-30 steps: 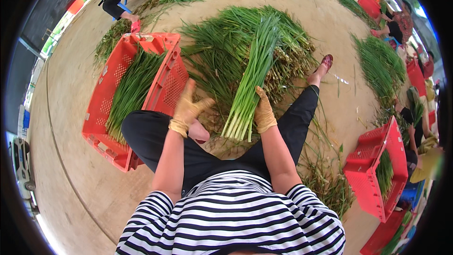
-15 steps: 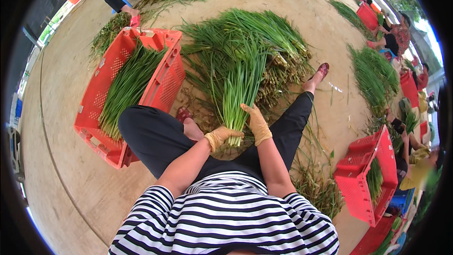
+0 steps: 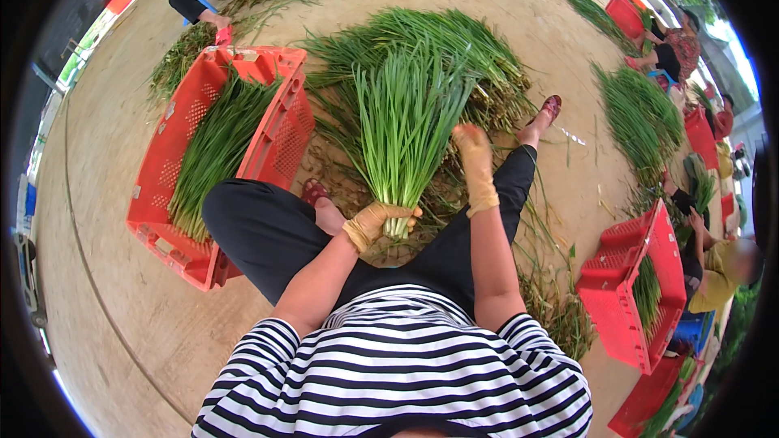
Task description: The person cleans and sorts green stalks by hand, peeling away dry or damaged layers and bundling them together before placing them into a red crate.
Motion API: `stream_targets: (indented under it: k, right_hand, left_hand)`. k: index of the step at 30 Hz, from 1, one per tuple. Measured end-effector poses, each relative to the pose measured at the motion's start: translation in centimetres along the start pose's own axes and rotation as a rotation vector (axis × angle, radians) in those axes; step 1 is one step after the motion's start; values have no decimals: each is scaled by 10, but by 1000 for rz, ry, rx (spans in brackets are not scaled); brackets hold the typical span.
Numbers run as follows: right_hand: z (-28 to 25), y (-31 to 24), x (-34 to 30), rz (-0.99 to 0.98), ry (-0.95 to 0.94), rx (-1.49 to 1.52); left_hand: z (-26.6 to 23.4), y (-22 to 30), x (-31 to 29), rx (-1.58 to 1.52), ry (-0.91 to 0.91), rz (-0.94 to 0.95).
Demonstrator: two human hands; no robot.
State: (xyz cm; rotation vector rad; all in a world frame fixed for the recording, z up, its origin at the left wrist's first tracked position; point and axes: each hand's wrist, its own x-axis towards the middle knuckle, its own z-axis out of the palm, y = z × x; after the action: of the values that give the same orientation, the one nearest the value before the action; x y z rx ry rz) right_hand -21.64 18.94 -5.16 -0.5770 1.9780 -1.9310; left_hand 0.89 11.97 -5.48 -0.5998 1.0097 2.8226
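Observation:
My left hand [image 3: 377,223], in a tan glove, is closed round the pale stem ends of a bunch of chives [image 3: 402,138]. The green leaves fan out away from me between my knees. My right hand [image 3: 473,150], gloved alike, is raised at the right edge of the leaves. Its fingers are bunched and blurred, so whether they hold a leaf cannot be made out. Beyond the bunch lies a big heap of chives [image 3: 479,53] on the floor, its root ends toward the right.
A red crate [image 3: 280,146] with chives laid in it stands by my left knee. Another red crate [image 3: 604,284] is at the right. Scattered trimmings [image 3: 560,316] lie on the concrete floor [image 3: 114,219]. Several people sit along the right with their own heaps; another sits far left.
My right hand has left the lower stems and moved up and to the right. The bunch has fanned out wider and shifted slightly upward, with my left hand still gripping it.

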Motion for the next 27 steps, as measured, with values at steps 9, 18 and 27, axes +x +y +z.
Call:
stream_targets:
  k: [9, 18, 27]
  right_hand:
    - [-4, -91, 43, 52, -406, -650]
    - [-96, -69, 80, -222, 510, 787]
    - [-120, -56, 34, -266, 606, 479]
  left_hand:
    - [7, 8, -9, 135, -26, 86]
    - [11, 12, -11, 10, 55, 43]
    - [-8, 11, 0, -113, 8, 47]
